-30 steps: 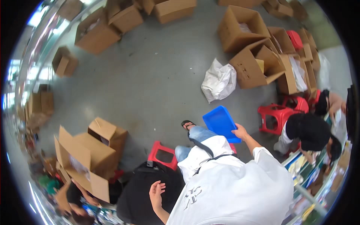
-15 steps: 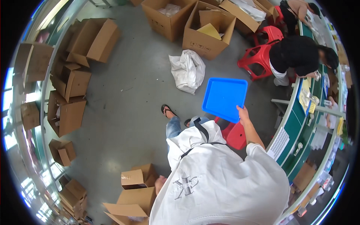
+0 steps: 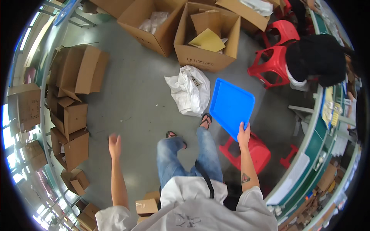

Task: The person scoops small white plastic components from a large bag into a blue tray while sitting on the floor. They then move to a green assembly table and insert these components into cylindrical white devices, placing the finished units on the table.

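A: Right hand (image 3: pixel 243 135), how is it entered?
B: Fingers closed on the near corner of one blue tray (image 3: pixel 233 107). The tray is held ahead and to the right, above the grey floor (image 3: pixel 131 104).
A: Left hand (image 3: pixel 114 144)?
B: Extended to the left, over the floor. It is blurred; whether the fingers are open or closed cannot be told.
A: Items nearest the tray?
B: One red stool (image 3: pixel 260 152), partly covered by the right forearm. One white sack (image 3: pixel 189 90), crumpled, laid to the tray's left.
A: Farther out?
B: Brown cartons (image 3: pixel 75 150), ranged at left. One green bench (image 3: pixel 317 140), at right. One open carton (image 3: pixel 204 59), ahead, in which a yellow sheet (image 3: pixel 208 40) is contained. A co-worker in black (image 3: pixel 316 59), far right.
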`<state>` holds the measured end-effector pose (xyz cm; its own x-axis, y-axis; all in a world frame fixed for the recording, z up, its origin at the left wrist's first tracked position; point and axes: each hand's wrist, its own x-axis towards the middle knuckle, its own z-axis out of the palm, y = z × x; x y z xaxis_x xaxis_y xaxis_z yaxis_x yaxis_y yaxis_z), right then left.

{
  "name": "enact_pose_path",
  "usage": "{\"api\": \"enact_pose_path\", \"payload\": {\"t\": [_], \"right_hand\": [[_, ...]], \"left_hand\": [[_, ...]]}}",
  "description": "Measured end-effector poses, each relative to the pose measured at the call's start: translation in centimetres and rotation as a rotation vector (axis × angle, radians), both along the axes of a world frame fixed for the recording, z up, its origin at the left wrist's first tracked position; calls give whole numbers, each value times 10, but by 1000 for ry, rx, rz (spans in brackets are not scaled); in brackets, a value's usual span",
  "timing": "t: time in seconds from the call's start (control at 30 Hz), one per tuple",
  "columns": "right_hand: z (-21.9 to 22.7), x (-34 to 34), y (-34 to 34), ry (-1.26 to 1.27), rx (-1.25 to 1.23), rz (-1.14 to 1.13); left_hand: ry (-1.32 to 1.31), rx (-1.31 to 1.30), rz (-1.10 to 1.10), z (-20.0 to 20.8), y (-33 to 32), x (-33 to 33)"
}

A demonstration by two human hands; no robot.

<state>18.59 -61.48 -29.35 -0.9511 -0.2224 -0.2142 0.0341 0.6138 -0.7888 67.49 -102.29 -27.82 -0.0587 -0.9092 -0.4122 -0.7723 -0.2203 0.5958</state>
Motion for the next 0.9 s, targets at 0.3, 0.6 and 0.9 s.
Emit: {"api": "enact_pose_path", "payload": {"t": [0.3, 0.6, 0.9], "right_hand": [[-235, -78, -79, 23, -31, 178], [-336, -95, -77, 207, -289, 273], [-266, -105, -111, 428, 29, 740]], "left_hand": [[276, -13, -186, -366, 28, -429], [347, -77, -159, -468, 30, -430], [395, -113, 227, -525, 33, -323]]}}
